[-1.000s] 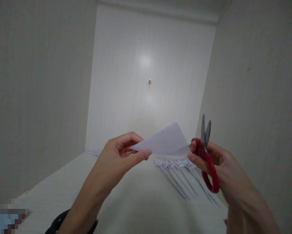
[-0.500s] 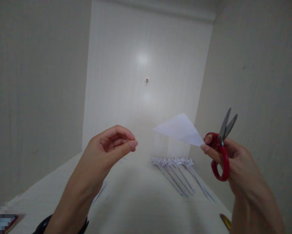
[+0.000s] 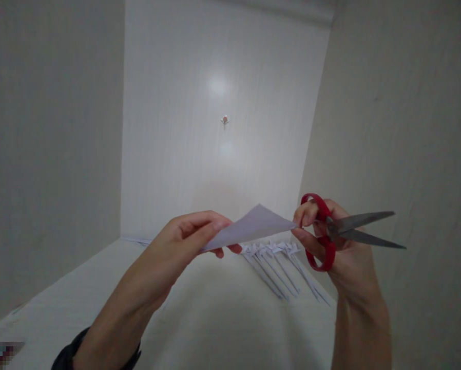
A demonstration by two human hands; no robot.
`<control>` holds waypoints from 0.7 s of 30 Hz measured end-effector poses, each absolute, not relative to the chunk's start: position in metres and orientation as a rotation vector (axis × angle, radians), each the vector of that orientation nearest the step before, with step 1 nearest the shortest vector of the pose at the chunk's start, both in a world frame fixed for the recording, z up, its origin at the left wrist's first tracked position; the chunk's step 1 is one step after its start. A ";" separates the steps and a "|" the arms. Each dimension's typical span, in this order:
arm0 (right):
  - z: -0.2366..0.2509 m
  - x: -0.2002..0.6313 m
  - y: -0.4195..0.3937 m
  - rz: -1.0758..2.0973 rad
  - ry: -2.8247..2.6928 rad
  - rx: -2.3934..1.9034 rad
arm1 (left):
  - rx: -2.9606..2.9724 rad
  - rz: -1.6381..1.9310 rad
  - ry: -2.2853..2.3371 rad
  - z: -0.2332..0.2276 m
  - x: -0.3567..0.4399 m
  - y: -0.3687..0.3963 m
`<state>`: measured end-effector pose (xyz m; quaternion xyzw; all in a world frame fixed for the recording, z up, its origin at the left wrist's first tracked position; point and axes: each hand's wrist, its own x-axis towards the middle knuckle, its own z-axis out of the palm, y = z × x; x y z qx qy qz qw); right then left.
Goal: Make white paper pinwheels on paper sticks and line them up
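A folded white paper triangle (image 3: pixel 255 223) is stretched between my two hands above the table. My left hand (image 3: pixel 199 234) pinches its left corner between thumb and fingers. At the right corner, the thumb and fingertip of my right hand (image 3: pixel 330 231) grip the paper. Red-handled scissors (image 3: pixel 328 231) hang on the fingers of that same hand, their blades apart and pointing right, away from the paper. Behind and below the paper lie several white paper pinwheels (image 3: pixel 271 252) on thin sticks.
The pale table (image 3: pixel 215 329) is bounded by a back panel (image 3: pixel 223 169) and side panels. Thin white paper strips (image 3: pixel 136 240) lie at the back left. A partly blurred-out item with a dark red edge (image 3: pixel 7 352) is at the lower left.
My left hand has moved right and taken hold of the paper's left corner. My right hand has come inward, and the scissors have swung from pointing up to pointing right.
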<state>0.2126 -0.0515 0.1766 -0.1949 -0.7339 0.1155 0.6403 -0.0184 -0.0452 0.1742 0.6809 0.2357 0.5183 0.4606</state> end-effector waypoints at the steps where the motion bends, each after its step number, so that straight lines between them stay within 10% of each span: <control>1: 0.177 0.213 -0.052 0.268 -1.689 -0.433 | 1.673 1.245 0.585 0.174 -0.018 -0.046; 21: 0.180 0.204 -0.049 0.778 -1.627 -0.680 | 1.847 1.324 0.714 0.175 -0.011 -0.044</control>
